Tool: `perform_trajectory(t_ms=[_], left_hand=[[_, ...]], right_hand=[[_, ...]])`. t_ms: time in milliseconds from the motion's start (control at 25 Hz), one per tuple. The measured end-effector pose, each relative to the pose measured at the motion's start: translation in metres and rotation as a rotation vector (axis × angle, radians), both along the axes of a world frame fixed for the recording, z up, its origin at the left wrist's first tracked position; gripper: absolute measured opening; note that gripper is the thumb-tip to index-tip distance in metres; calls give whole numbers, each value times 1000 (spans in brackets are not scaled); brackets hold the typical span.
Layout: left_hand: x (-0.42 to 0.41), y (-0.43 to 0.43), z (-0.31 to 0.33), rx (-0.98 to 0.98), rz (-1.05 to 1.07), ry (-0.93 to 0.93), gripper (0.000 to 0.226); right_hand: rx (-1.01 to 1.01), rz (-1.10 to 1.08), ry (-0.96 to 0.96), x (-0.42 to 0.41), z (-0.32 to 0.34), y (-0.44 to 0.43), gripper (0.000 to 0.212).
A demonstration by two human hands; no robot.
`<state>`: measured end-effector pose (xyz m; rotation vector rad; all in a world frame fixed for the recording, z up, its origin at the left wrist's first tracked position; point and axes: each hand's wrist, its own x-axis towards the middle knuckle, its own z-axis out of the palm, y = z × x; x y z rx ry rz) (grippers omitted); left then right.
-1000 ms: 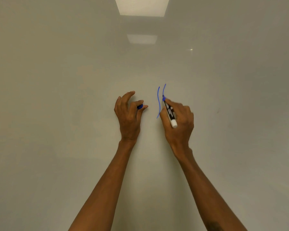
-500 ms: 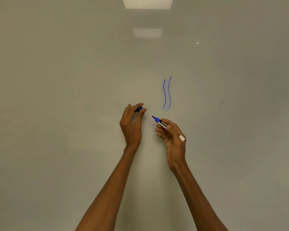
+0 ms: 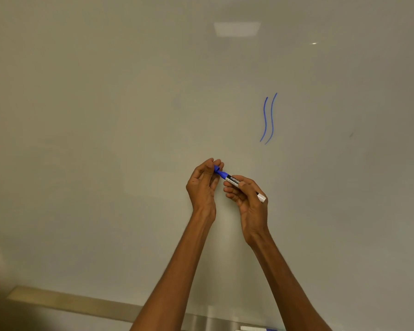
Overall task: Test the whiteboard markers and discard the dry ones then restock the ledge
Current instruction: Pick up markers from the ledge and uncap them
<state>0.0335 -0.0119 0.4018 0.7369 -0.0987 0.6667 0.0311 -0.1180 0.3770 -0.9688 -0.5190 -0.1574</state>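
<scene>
A blue whiteboard marker (image 3: 234,180) with a black label and white end lies in my right hand (image 3: 249,199), gripped around its barrel. My left hand (image 3: 204,185) pinches the blue cap (image 3: 217,170) at the marker's tip, so the two hands meet in front of the whiteboard (image 3: 129,115). Two wavy blue lines (image 3: 268,119) stand on the board, up and to the right of my hands. The tip is hidden inside the cap.
The metal ledge (image 3: 81,304) runs along the bottom of the board. On it, at the bottom edge of the view between my forearms, lies another marker (image 3: 258,328), only partly visible. A small dark speck (image 3: 351,134) marks the board at the right.
My right hand drew the second blue line, then came down off the board. The marker tip has met the cap held in my left hand. The view tilted down, revealing the ledge.
</scene>
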Motion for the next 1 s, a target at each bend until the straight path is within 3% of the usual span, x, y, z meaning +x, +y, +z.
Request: perform_trajectory(t_ms=[720, 1000], left_hand=[[-25, 47, -34, 74, 161, 53, 13], [-36, 92, -53, 94, 220, 94, 14]], right_hand=[[-49, 77, 69, -21, -14, 51, 19], [23, 196, 207, -27, -33, 100, 18]])
